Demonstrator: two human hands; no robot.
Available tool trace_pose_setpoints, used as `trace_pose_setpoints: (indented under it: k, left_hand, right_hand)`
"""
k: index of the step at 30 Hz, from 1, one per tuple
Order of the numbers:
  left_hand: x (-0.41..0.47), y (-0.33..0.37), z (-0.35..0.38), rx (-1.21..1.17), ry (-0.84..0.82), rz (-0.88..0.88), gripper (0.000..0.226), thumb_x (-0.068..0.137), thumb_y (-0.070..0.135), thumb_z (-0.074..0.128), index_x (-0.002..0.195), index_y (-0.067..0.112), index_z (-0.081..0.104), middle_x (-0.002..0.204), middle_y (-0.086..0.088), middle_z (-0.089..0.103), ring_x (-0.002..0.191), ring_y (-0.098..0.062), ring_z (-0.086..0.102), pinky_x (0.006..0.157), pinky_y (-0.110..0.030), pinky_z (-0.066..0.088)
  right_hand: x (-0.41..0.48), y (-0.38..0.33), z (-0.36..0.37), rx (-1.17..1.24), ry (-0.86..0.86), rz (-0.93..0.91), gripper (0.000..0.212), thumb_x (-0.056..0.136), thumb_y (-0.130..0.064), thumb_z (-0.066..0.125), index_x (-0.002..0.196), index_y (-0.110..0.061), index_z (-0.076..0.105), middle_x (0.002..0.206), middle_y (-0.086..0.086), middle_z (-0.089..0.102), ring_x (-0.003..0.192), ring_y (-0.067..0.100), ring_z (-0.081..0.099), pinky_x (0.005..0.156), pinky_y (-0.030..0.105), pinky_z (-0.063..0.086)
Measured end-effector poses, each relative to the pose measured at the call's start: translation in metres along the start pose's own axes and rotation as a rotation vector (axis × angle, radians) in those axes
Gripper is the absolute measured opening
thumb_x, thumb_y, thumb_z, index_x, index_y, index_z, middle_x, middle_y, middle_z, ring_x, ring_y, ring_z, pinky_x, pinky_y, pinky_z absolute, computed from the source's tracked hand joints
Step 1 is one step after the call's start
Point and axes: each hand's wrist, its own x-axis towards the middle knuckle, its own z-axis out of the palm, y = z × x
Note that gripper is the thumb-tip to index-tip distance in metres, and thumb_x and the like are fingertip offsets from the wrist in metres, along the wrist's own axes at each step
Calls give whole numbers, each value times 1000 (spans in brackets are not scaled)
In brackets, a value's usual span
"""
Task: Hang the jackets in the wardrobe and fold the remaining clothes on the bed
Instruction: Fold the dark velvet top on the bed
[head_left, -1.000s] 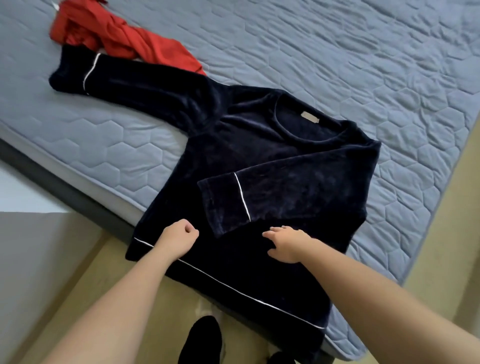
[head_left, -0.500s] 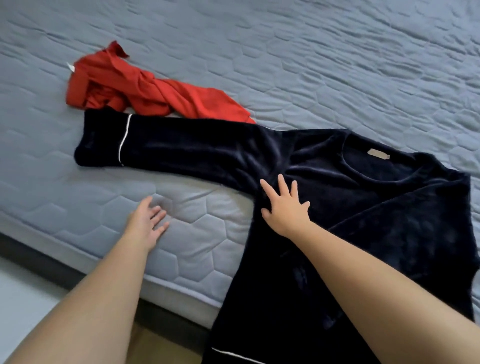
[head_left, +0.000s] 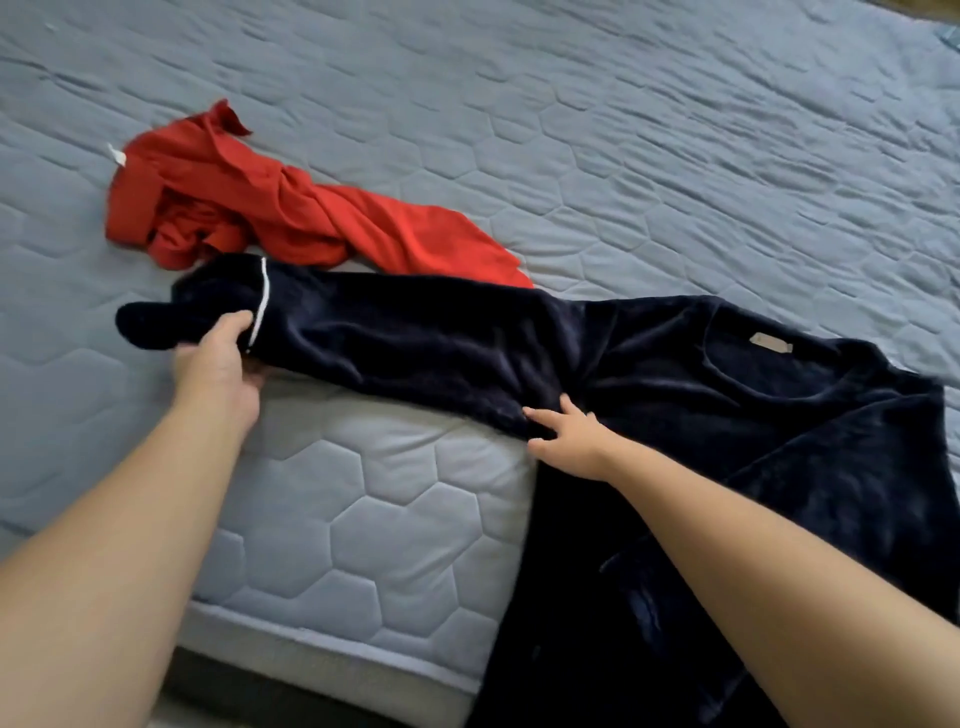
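- Navy velour top (head_left: 753, 415): flat at the near edge of the bed (head_left: 649, 130), neck label up, hem hanging over the side toward me.
- Sleeve (head_left: 405, 343): stretched out, its long axis running left and slightly away from the body, ending in a cuff (head_left: 150, 325) past the white piping (head_left: 258, 306).
- My left hand (head_left: 215, 364): at the cuff end, thumb on top and fingers under, pinching the sleeve beside the piping.
- My right hand (head_left: 566, 441): fingers spread, pressing where the sleeve joins the body; it holds nothing.
- Key relation: the top's body lies right of the left-hand grip, along the sleeve's axis. I judge the cuff must travel rightward, with the right hand as the pivot.
- Red garment (head_left: 291, 218): crumpled just beyond the sleeve and touching it, not yet folded.
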Motion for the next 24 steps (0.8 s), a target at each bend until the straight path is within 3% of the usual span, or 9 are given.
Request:
trace_pose_setpoints:
  k: [3,7,10,13,14,16,19,22,24]
  left_hand:
    - [-52,-5,27,423,-179,294,22,82,-1,64,100,12,64,99,-9,65,78,-9,65,74,-25,52]
    - [-139,-21,58,1009,-591,610,15,81,7,67,93,-3,68,91,-19,70,87,-29,67,70,-33,47]
    - [-220,-34,76,1174,-1084,952,16,71,3,55,83,-4,63,86,-20,66,81,-35,64,70,-36,45]
    - [-295,-56,81,1250,-1374,1278,16,68,2,48,77,3,62,82,-13,63,75,-32,62,63,-35,48]
    - [-316,-67,79,1258,-1412,1343,17,71,5,47,78,5,62,84,-11,63,76,-31,61,63,-35,48]
    - [-349,-94,77,1280,-1436,1384,26,72,8,53,95,6,65,101,-9,65,92,-29,61,74,-36,49]
    - [-379,-134,68,1371,-1363,1335,54,69,10,63,123,10,59,128,-7,56,117,-25,54,96,-36,44]
    - [-391,-174,52,1543,-1210,1198,57,76,14,59,132,14,50,135,-3,48,124,-21,48,101,-33,39]
    - [-391,-200,43,1687,-1048,1019,53,83,20,54,135,19,44,135,2,45,121,-18,46,97,-32,38]
  right_hand:
    - [-24,-5,-34,468,22,16,40,89,-44,54,127,-34,57,148,-3,40,134,19,36,98,32,38]
    - [-63,4,-89,1260,-275,4,53,88,-65,42,120,-26,56,132,10,55,115,34,58,86,54,49]
    - [-101,28,-114,1389,-407,-61,63,81,-66,46,116,-15,61,116,15,65,102,35,63,85,50,51]
    - [-147,68,-117,1252,-433,-44,29,88,-32,53,100,-9,64,95,12,71,84,24,69,79,36,55]
    - [-162,85,-116,1186,-426,-53,18,87,-19,51,97,-9,63,88,9,70,78,20,68,73,32,56]
    - [-190,125,-117,1113,-387,-87,19,83,-1,45,91,-13,59,77,4,66,68,14,64,66,26,54]
    - [-232,197,-115,1084,-294,-15,27,78,5,46,81,-15,62,74,5,67,66,16,64,69,29,53]
    - [-261,274,-94,940,-262,176,28,83,5,48,91,-18,63,84,6,67,76,21,64,79,39,50]
    - [-271,316,-74,754,-311,302,30,86,-7,57,109,-25,59,106,5,62,97,24,60,87,44,48]
